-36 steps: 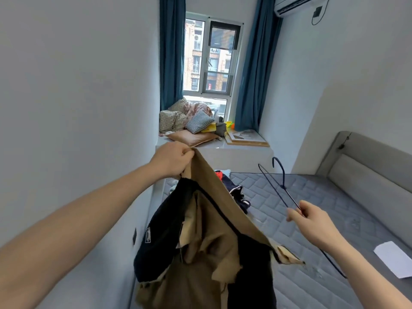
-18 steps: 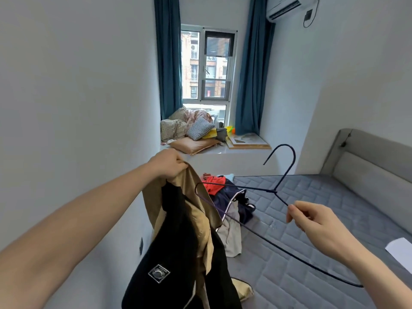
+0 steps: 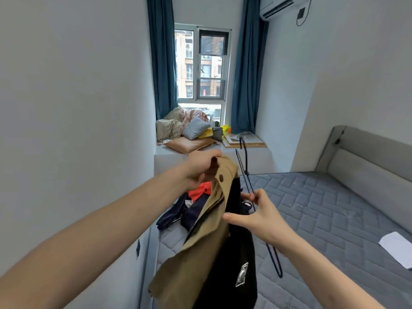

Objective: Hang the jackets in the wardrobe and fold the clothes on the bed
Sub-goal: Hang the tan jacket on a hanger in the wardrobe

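step: putting jacket (image 3: 207, 237) on hanger (image 3: 247, 181). left hand (image 3: 201, 169) grips tan collar, jacket hangs above bed (image 3: 312, 208) edge. right hand (image 3: 259, 214) pinches hanger beside collar. next, probably: slide hanger arm into shoulder, keep collar open.

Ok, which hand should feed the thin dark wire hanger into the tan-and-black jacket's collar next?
Probably the right hand: it already pinches the thin dark wire hanger beside the tan-and-black jacket. The left hand grips the jacket's tan collar, holding it up, so it is better kept there.
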The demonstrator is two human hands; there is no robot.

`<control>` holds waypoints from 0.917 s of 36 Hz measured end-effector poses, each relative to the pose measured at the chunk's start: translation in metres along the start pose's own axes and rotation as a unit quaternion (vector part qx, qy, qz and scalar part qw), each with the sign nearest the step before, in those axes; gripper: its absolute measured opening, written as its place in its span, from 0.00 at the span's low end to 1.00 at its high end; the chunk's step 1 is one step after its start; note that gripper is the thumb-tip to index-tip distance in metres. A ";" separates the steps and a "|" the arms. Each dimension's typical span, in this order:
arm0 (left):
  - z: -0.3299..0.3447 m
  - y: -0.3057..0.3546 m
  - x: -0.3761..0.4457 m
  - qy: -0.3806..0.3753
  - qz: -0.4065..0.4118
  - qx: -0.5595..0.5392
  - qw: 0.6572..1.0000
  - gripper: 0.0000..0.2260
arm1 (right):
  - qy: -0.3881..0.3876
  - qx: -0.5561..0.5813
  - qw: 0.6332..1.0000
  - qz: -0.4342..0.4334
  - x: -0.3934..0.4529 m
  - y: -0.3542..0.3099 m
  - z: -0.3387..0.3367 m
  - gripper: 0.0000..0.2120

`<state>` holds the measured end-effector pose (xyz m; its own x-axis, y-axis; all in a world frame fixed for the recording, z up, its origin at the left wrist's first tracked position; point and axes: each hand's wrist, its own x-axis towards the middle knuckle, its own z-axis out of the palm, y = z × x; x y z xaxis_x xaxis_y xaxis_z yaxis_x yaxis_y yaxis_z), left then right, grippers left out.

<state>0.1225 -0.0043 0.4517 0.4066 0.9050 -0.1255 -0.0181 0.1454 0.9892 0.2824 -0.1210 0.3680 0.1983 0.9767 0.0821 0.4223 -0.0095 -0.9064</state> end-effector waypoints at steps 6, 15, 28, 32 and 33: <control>0.025 -0.010 -0.001 -0.044 0.038 -0.032 0.998 0.12 | 0.117 0.065 0.991 -0.014 0.017 -0.001 0.010 0.25; -0.002 -0.089 0.012 -0.039 0.062 0.139 0.988 0.21 | 0.158 0.148 0.976 0.010 0.033 0.006 -0.024 0.15; 0.001 -0.216 0.042 -0.183 -0.042 0.251 0.950 0.36 | 0.128 0.153 0.979 -0.046 0.034 0.020 -0.053 0.22; -0.008 -0.225 0.051 -0.206 -0.046 0.385 0.898 0.11 | 0.136 0.143 0.979 -0.046 0.032 0.027 -0.066 0.22; -0.013 -0.224 0.052 -0.208 -0.030 0.408 0.888 0.08 | 0.139 0.143 0.979 -0.043 0.031 0.030 -0.069 0.21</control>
<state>0.1360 0.0150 0.2226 0.6906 0.6541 -0.3087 0.6137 -0.3042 0.7286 0.3624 -0.1060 0.3720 0.4225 0.8748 0.2372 0.1903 0.1702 -0.9669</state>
